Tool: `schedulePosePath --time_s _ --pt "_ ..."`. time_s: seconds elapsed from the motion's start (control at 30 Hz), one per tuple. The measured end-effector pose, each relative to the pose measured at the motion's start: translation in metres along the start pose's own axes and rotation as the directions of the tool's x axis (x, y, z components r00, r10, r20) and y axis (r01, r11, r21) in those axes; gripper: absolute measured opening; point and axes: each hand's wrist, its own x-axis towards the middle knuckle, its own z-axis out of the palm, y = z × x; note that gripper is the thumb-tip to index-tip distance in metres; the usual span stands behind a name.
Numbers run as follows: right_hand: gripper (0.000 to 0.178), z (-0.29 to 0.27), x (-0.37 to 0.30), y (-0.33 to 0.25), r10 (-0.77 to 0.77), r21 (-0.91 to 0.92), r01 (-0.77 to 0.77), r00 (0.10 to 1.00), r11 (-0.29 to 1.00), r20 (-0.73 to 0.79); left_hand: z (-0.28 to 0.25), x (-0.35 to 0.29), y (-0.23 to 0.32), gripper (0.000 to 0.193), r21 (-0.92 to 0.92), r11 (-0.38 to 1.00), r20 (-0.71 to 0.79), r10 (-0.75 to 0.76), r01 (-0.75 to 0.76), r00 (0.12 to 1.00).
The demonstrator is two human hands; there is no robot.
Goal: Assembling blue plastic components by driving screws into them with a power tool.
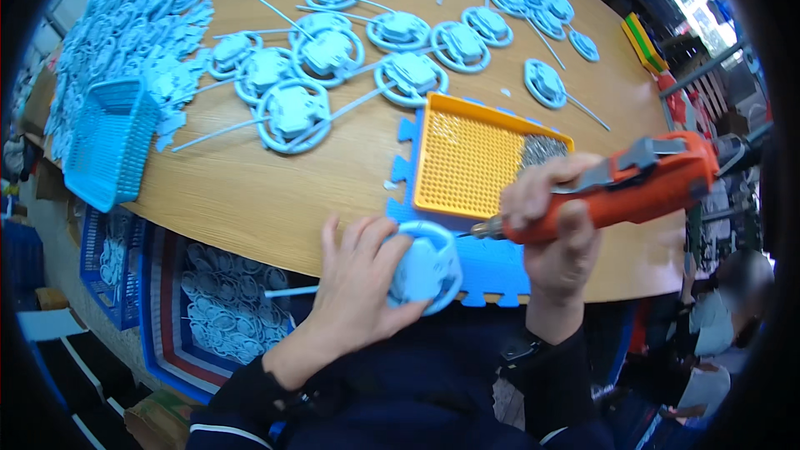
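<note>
My left hand (358, 287) is closed round a light-blue round plastic part (427, 267), which has a raised ring and a thin stick pointing left. It is held at the table's near edge. In my right hand (554, 225) is an orange electric screwdriver (633, 187), its bit pointing left and close to the part's right rim; I cannot tell whether they touch. Just beyond my hands lies a yellow perforated tray (471, 158) with small metal screws (542, 150) heaped at its right end. Under the tray is a blue foam mat (492, 271).
Several similar light-blue parts (325, 54) with sticks are spread over the wooden table (242, 192). A large pile of blue pieces (125, 42) fills the far left, beside a blue basket (112, 146). Below the table edge stands a crate (171, 308) of blue parts. Another person (717, 317) is at the right.
</note>
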Motion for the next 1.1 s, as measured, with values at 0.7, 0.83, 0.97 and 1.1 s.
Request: schedulePosePath --time_s 0.7,0.83,0.97,1.1 --pt "0.028 -0.031 0.088 0.067 -0.090 0.000 0.093 0.962 0.996 -0.257 -0.087 0.089 -0.153 0.071 0.524 0.835 -0.102 -0.132 0.166 0.986" --pt "0.027 -0.034 0.089 0.070 -0.083 -0.031 0.078 0.961 0.997 -0.262 -0.087 0.085 -0.139 0.065 0.524 0.835 -0.064 -0.159 0.169 0.985" --pt "0.026 -0.036 0.090 0.076 -0.076 -0.007 0.077 0.960 0.997 -0.270 -0.089 0.054 -0.136 0.066 0.540 0.798 -0.338 -0.085 0.267 0.937" --pt "0.026 -0.041 0.089 0.077 -0.094 -0.002 0.097 0.958 0.995 -0.270 -0.095 0.023 -0.096 0.071 0.564 0.781 -0.452 0.019 0.269 0.892"
